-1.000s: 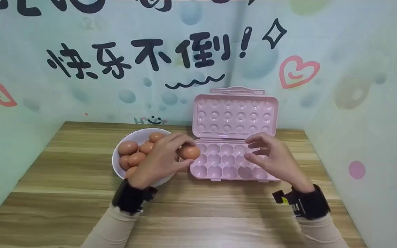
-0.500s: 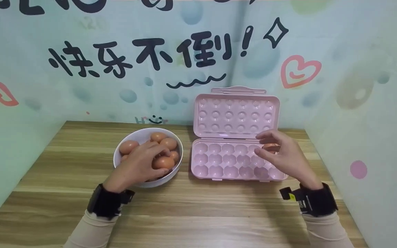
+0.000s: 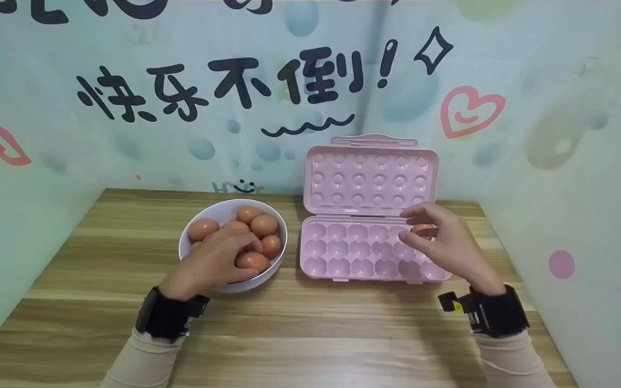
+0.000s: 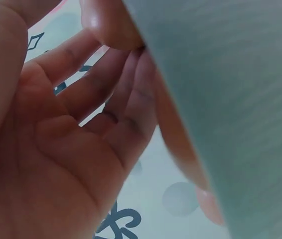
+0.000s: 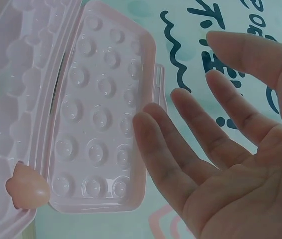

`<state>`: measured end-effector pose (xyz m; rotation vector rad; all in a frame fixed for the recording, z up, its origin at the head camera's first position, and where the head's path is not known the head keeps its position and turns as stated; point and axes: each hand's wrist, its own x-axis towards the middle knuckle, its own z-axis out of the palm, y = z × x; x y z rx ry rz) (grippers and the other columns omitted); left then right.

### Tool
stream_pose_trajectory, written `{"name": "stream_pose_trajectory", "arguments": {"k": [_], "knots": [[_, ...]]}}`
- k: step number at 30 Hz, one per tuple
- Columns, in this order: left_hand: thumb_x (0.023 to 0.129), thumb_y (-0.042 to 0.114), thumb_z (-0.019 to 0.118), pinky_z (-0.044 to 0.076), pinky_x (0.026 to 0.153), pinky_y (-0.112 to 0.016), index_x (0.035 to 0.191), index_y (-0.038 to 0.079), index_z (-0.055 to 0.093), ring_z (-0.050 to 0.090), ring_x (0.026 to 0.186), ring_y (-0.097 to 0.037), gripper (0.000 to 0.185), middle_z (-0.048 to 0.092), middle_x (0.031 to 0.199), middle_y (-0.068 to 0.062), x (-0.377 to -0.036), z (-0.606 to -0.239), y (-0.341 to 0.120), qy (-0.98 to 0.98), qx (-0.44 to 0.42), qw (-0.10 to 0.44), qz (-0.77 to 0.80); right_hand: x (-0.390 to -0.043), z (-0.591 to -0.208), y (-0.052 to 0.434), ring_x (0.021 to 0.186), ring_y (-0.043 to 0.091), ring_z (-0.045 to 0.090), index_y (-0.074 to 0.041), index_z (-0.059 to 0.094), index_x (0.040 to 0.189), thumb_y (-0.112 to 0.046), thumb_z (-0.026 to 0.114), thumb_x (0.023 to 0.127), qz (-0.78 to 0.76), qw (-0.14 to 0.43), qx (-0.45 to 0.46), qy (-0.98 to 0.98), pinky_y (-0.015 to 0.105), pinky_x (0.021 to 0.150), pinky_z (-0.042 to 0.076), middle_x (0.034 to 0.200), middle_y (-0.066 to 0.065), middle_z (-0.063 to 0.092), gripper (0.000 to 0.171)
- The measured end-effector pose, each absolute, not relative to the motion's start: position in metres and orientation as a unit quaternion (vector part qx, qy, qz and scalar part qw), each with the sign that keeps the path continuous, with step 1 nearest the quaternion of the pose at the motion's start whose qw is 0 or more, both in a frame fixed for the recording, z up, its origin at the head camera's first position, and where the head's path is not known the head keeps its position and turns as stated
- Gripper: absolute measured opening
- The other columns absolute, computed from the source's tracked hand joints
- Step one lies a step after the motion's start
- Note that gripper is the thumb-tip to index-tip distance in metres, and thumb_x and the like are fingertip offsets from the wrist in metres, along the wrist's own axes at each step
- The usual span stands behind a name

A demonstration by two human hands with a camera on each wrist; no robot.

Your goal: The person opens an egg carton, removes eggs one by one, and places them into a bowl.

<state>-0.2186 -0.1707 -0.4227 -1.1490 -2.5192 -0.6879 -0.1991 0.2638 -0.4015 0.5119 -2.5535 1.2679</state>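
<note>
A white bowl [image 3: 283, 253] on the left of the table holds several brown eggs [image 3: 202, 229]. My left hand [image 3: 205, 261] reaches into it, thumb and fingers pinching one brown egg [image 3: 253, 262] near the front rim. In the left wrist view that egg [image 4: 110, 25] lies against the fingertips, while the bowl wall [image 4: 230, 99] covers much of the scene. To the right, a pink egg carton [image 3: 360, 268] stands with its lid raised. My right hand [image 3: 442, 242] hovers over its right end, fingers apart and holding nothing. Behind those fingers, one egg [image 5: 31, 188] sits in a back corner cup.
The carton's upright lid [image 3: 370, 180] leans near the printed backdrop [image 3: 224, 151] at the table's rear. Wooden table [image 3: 310, 334] extends in front of the bowl and carton. A side panel [image 3: 564, 215] stands close to the right forearm.
My left hand, with an egg by the carton's left edge a second ago, has moved left into the bowl. My right hand shifted slightly right, and the corner egg came into view.
</note>
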Motion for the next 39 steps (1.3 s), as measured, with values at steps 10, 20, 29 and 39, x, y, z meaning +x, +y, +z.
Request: {"name": "stream_pose_trajectory", "arguments": {"k": [10,20,29,39], "knots": [[0.089,0.012,0.081,0.045,0.071,-0.028,0.082,0.011,0.065,0.055,0.076,-0.019,0.017,0.057,0.079,-0.003,-0.217,-0.418,-0.171,-0.886,-0.385,0.113,-0.231,-0.2,-0.4,0.266,0.106,0.029,0.074,-0.003,0.068,0.127,-0.007,0.081,0.093,0.437,0.121,0.17,-0.875,0.023,0.089,0.06,0.125,0.013,0.071,0.036],[0.09,0.012,0.083,0.047,0.068,-0.028,0.084,0.009,0.068,0.053,0.071,-0.014,0.017,0.058,0.073,-0.003,-0.215,-0.417,-0.172,-0.88,-0.395,0.126,-0.231,-0.202,-0.4,0.265,0.103,0.026,0.074,-0.003,0.069,0.126,-0.005,0.081,0.093,0.432,0.124,0.175,-0.876,0.022,0.088,0.06,0.123,0.012,0.071,0.035],[0.089,0.014,0.081,0.05,0.092,-0.038,0.11,0.012,0.07,0.059,0.1,-0.022,0.023,0.065,0.101,-0.003,-0.212,-0.409,-0.158,-0.884,-0.377,0.145,-0.236,-0.2,-0.397,0.273,0.105,0.02,0.073,-0.003,0.07,0.127,-0.005,0.082,0.092,0.42,0.142,0.17,-0.88,0.021,0.087,0.059,0.124,0.011,0.072,0.038],[0.095,0.03,0.08,0.046,0.111,-0.041,0.135,0.018,0.07,0.059,0.128,-0.023,0.043,0.071,0.129,0.0,-0.212,-0.414,-0.11,-0.876,-0.397,0.176,-0.21,-0.225,-0.398,0.298,0.109,0.037,0.07,-0.003,0.072,0.124,-0.01,0.084,0.089,0.269,0.177,0.201,-0.925,0.055,0.089,0.061,0.125,0.015,0.072,0.037]]}}
